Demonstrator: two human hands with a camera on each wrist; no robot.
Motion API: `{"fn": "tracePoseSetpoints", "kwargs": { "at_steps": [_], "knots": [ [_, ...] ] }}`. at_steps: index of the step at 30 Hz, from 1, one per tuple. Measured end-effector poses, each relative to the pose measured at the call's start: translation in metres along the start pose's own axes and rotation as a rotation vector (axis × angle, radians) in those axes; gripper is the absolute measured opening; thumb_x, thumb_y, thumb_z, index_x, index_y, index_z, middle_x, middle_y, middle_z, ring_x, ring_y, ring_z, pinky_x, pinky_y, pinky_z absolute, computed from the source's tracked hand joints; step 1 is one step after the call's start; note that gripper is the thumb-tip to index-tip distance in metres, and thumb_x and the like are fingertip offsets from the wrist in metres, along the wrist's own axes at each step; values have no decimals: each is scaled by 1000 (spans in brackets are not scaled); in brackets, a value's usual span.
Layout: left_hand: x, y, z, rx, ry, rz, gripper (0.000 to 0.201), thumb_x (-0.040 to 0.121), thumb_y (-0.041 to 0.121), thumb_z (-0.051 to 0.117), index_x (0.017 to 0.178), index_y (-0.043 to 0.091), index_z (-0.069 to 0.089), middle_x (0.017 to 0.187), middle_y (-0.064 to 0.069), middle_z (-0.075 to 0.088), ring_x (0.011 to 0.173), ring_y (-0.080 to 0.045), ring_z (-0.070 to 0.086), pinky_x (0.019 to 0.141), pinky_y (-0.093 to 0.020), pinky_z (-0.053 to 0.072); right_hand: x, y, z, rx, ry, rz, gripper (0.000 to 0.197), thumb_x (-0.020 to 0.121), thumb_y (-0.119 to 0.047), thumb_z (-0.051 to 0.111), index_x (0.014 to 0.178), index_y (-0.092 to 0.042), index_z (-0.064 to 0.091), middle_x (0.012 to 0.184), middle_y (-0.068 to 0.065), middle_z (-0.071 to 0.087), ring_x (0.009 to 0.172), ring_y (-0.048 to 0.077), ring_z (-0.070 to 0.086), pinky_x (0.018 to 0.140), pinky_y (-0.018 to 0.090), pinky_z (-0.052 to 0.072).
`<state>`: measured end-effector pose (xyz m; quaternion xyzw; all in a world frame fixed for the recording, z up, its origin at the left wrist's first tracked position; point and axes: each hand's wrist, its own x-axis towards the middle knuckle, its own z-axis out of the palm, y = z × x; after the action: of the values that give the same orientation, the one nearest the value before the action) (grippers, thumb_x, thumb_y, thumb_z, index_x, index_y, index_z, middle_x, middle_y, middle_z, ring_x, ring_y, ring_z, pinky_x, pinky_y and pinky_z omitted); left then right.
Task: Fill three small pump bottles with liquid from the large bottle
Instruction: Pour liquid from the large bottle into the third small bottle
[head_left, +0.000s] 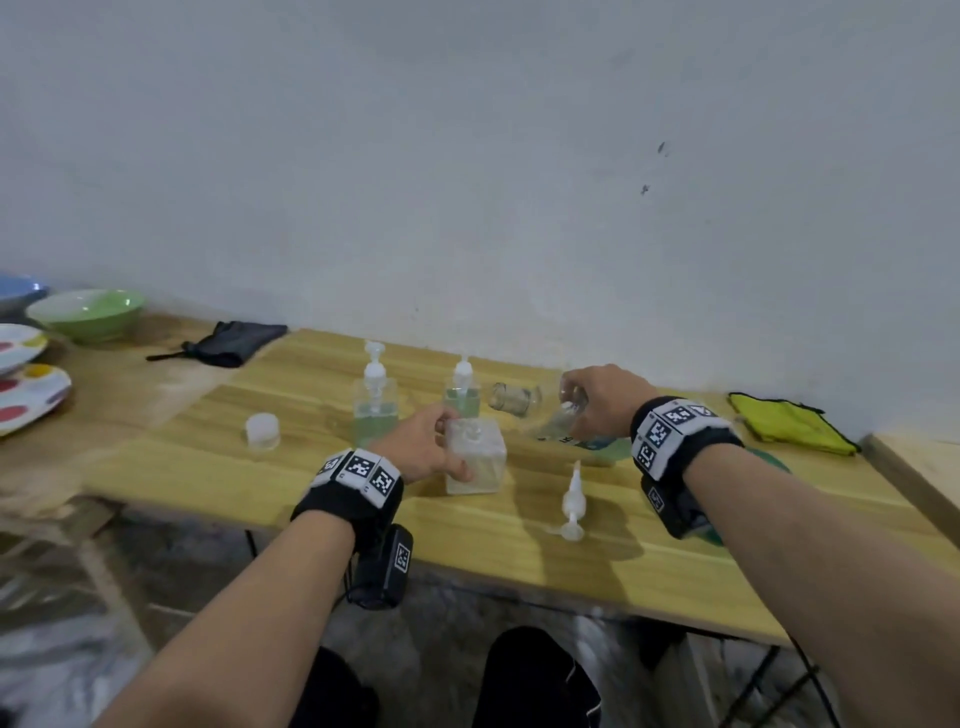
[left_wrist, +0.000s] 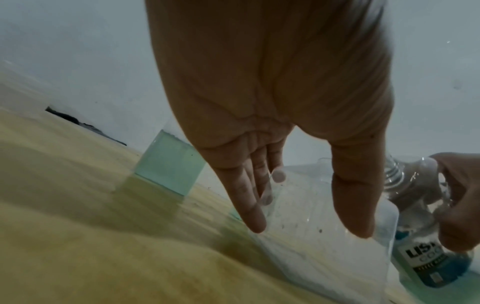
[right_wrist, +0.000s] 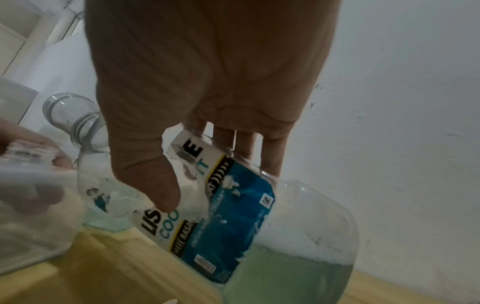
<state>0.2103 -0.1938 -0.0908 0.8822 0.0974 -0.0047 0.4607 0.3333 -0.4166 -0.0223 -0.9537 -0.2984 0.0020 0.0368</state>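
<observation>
1. A loose white pump head (head_left: 573, 501) lies on the surface (head_left: 675, 561), nearer than both hands.
2. The left hand (head_left: 423, 447) wraps its grip around the square small bottle (head_left: 477, 463), uncapped and upright.
3. The right hand (head_left: 605, 402) grips the tilted large bottle (head_left: 545, 415), mouth toward the left hand.
4. Beyond, 2 pump bottles (head_left: 375, 400) stand capped.

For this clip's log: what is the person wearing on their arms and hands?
Both forearms are bare, with no sleeves or gloves. The left hand and right hand each sit ahead of a black wrist strap topped by white blocks printed with black square-code markers. A black camera unit bearing another such marker hangs under each wrist; a thin dark cable loops beside the left one.
</observation>
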Motion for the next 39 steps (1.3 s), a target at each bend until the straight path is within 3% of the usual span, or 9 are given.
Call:
{"fn": "tracePoseSetpoints", "kwargs": {
  "at_steps": [7,11,16,20,24,28,33,39],
  "knots": [
    [3,-6,-2,-21,-49,10,78,64,16,88,127,21,43,123,1,53,107,-19,59,91,-35,52,2,-3,7,-103,-28,19,34,70,-31,76,99,-30,57,98,-5,66,88,20,63,76,32,54],
    [4,-6,-3,-11,-58,8,78,63,20,88,127,21,44,123,1,54,107,-20,60,95,-40,51,1,-5,7,-148,-32,-2,36,73,-31,73,106,-27,60,99,-4,66,88,21,63,70,31,52],
    [3,-7,-2,-26,-49,9,78,63,18,88,128,20,44,123,1,54,107,-19,60,93,-37,52,1,-7,3,-166,-29,-16,34,76,-33,73,106,-25,60,100,-3,65,86,21,61,66,29,46],
    [2,-7,-2,-40,-44,14,76,65,16,87,128,19,45,123,0,54,106,-18,60,82,-28,51,3,-9,3,-154,-38,-16,38,72,-32,76,106,-26,60,99,-3,65,86,21,62,65,28,46],
    [3,-7,-2,-42,-47,7,78,64,15,87,130,17,45,124,-1,54,108,-21,60,89,-33,51,3,-10,0,-210,-31,-28,35,74,-31,72,106,-26,58,95,-3,65,83,22,62,61,26,42],
    [3,-7,-1,-51,-46,9,77,65,12,86,130,16,45,122,-1,55,107,-21,60,81,-28,51,4,-8,-3,-293,10,-60,29,76,-37,66,102,-27,56,93,-5,65,83,21,61,65,28,42],
    [5,-10,-2,-53,-47,6,76,63,16,88,126,20,46,123,0,56,108,-21,60,96,-41,51,5,-8,0,-298,20,-73,30,78,-41,62,105,-27,57,94,-4,66,84,21,62,68,29,42],
    [5,-8,-1,-55,-47,12,72,64,14,87,123,21,46,121,0,56,106,-20,60,93,-38,51,3,-8,1,-228,9,-52,34,73,-34,69,104,-27,58,95,-4,66,85,21,62,64,27,41]
  ]
}}
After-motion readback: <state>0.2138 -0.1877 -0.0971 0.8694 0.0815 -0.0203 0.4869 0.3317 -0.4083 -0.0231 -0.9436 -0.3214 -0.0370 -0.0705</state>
